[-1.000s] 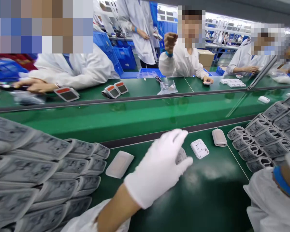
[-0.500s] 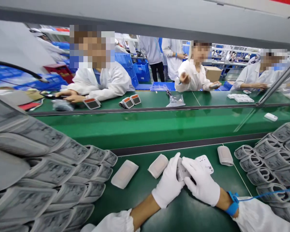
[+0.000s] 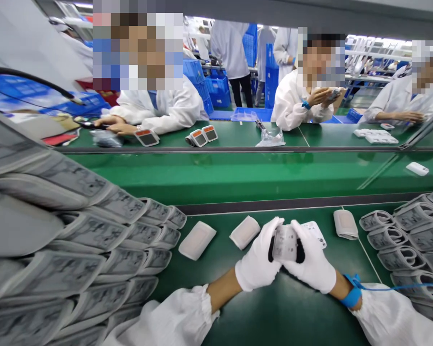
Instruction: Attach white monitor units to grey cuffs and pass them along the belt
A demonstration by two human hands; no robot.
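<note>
My left hand (image 3: 258,257) and my right hand (image 3: 312,262), both in white gloves, hold a small grey translucent-looking cuff piece (image 3: 285,242) between them above the green bench (image 3: 285,307). Its exact form is hard to tell. A white flat device (image 3: 315,234) lies partly hidden behind my right hand. To the left of my hands lie folded white pads (image 3: 244,232) (image 3: 197,240). To the right lies a folded beige cuff (image 3: 345,224). A blue wrist strap (image 3: 351,298) with a blue cord circles my right wrist.
Tall stacks of grey printed cuffs (image 3: 94,240) fill the left side, and coiled grey cuffs (image 3: 400,245) stand on the right. Beyond a glossy green divider (image 3: 238,175), co-workers sit at a facing bench with devices (image 3: 198,138), a plastic bag (image 3: 270,137) and blue crates (image 3: 216,91) behind.
Both hands now hold the grey piece higher and turned face-up. One second ago only one blurred hand was in view. My head view has shifted, and the white device sits further behind my right hand.
</note>
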